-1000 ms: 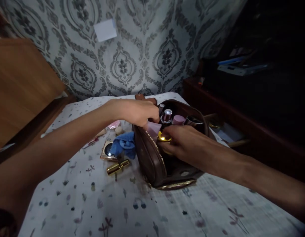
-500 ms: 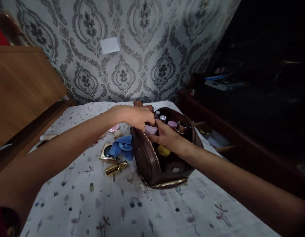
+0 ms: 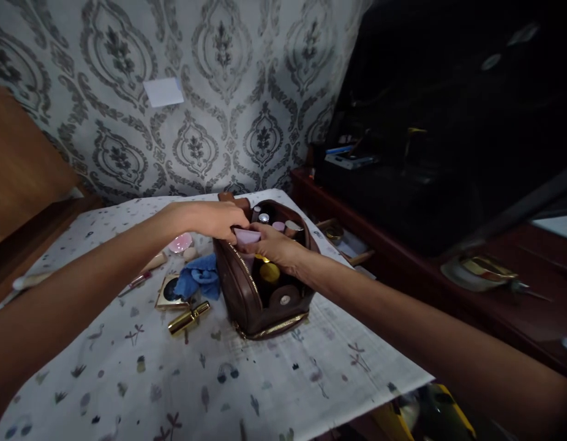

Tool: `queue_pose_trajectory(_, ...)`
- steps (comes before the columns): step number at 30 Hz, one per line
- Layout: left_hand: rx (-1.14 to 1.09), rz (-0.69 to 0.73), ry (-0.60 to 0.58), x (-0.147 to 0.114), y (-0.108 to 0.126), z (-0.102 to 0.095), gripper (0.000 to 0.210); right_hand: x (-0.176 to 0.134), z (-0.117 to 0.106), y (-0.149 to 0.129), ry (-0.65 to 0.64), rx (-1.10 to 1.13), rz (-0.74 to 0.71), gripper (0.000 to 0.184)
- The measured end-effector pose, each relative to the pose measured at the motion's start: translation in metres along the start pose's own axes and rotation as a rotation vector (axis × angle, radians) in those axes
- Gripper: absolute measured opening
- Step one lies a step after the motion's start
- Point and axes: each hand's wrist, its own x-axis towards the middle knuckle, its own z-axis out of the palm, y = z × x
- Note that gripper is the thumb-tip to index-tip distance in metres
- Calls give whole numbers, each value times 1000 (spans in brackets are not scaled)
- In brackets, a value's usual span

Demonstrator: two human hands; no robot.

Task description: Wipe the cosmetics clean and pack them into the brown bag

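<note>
A brown cosmetic bag [image 3: 240,278] stands unzipped on the patterned cloth. My right hand [image 3: 278,248] reaches into its opening, fingers closed on a lilac tube [image 3: 247,236] with a flat end. At the bag's far left rim, my left hand [image 3: 219,219] is curled over the edge, its fingertips close to the tube and partly hidden. Inside the bag are a yellow round item [image 3: 269,272], a silver-topped bottle [image 3: 264,218], a pink cap [image 3: 278,226] and a shiny-rimmed jar [image 3: 293,229]. The lower parts of these are hidden.
Left of the bag lie a blue cloth [image 3: 199,275], a gold compact [image 3: 168,293], a gold lipstick tube [image 3: 189,318], a pink round item [image 3: 180,242] and a beige sponge [image 3: 190,254]. An open drawer [image 3: 352,245] and dark red furniture [image 3: 403,269] flank the right side.
The view has swung to the right, so the bag and table sit further left in the picture. Both hands stay at the bag, and the lilac tube remains in my right hand.
</note>
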Motion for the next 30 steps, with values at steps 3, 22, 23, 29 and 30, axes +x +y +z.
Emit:
queue_pose_trajectory(3,20,-13,7,2,0,0,9,1,0,-2,7,-1,5,37)
queue_pose_trajectory(22,-48,-1,-99,4,-5,-3,13,-13,14,-6,-18,-77,-23,36)
queue_pose_trajectory(23,-52,4,-114,4,-5,-4,13,-12,14,-5,-26,-71,-25,38)
queue_pose_trajectory(29,-55,5,-141,2,-2,-8,13,-14,16,-6,-56,19,-2,40)
queue_pose_trajectory(30,-50,4,-137,2,-1,-8,14,-15,16,-6,-60,41,1,40)
